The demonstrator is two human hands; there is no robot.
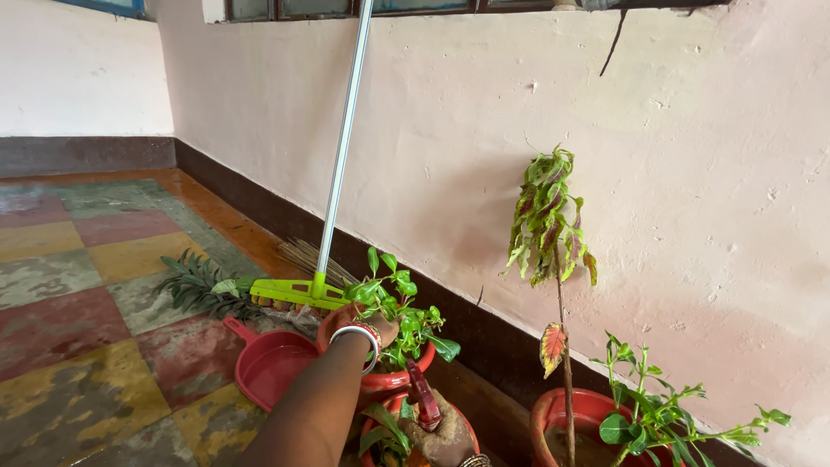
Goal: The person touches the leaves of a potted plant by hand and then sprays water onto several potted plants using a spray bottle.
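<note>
Fingers of the left hand [361,322] reach into a leafy potted plant [399,313], their grip hidden; below, the soil-caked right hand [443,437] clasps red-handled pruners [423,394].

We note a lime-green floor wiper [298,292] with a pale metal handle leaning against the pink wall [450,156]. A bundle broom [309,256] lies just behind it. Cut green fronds [197,284] lie on the chequered floor [78,285], near a red dustpan [270,363]. To the right, a terracotta pot [562,415] holds a tall variegated plant [546,220].
</note>
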